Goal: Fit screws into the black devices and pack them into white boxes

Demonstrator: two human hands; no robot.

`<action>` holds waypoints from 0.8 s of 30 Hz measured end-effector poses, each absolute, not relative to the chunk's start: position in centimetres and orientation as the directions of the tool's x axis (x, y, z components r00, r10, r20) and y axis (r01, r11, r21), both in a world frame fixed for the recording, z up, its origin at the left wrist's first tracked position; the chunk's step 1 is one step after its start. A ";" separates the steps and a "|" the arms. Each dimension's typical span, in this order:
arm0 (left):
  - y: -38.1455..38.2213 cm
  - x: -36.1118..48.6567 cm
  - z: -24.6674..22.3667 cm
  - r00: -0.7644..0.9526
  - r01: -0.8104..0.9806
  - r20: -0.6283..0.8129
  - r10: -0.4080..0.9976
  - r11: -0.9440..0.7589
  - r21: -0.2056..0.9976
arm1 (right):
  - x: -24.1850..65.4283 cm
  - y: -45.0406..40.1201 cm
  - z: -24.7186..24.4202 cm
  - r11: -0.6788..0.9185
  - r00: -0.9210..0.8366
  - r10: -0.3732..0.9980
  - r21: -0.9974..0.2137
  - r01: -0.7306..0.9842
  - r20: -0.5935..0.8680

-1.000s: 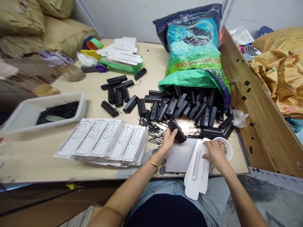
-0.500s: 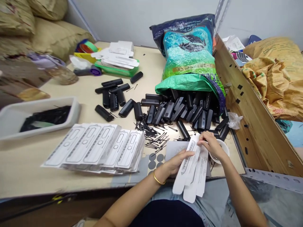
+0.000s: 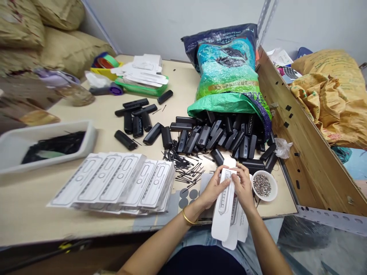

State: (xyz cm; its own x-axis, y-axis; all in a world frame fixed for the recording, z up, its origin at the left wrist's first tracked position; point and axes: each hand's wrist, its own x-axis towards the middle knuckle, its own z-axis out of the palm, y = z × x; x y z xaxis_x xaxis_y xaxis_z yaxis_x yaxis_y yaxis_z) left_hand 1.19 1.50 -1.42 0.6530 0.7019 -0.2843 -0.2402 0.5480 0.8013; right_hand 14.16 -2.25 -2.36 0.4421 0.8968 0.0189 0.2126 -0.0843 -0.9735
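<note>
A white printed carton (image 3: pixel 225 206) is held between my two hands near the table's front edge. My left hand (image 3: pixel 215 188) grips its upper left side, fingers bent. At its upper right, my right hand (image 3: pixel 242 185) closes on the same carton with thumb and fingers. More flat white cartons (image 3: pixel 242 225) lie beneath it, over the edge. Just right of my right hand stands a white bowl (image 3: pixel 274 187) of small metal parts. Black cases (image 3: pixel 204 136) spill from a green and blue bag (image 3: pixel 226 80) behind my hands.
Stacked white cartons (image 3: pixel 123 177) and thin black pieces (image 3: pixel 187 168) lie left of my hands. A white tray (image 3: pixel 93 141) holds more black pieces at the far left. A wooden board (image 3: pixel 315 160) borders the right side. White cartons top a green tray (image 3: pixel 143 88) at the back.
My right hand has moved left, off the bowl's side, onto the carton's upper end. The carton stands more upright in view, and the bowl's metal parts now show.
</note>
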 end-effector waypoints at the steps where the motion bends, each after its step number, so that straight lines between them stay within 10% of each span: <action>1: 1.4 1.3 -1.4 0.634 -0.211 -0.295 0.715 0.527 0.823 | 13.6 -2.3 -2.6 -0.090 0.448 0.894 -0.981 0.170 -0.004; 13: 0.2 0.8 -2.6 0.570 0.010 -0.318 0.758 0.380 0.925 | 13.8 -1.5 -3.3 -0.106 0.471 0.864 -0.979 -0.174 -0.177; 24: 0.2 -1.6 -2.4 0.626 0.116 -0.320 0.711 0.322 0.940 | 12.1 -5.9 -4.3 -0.175 0.516 0.839 -0.983 -0.045 -0.173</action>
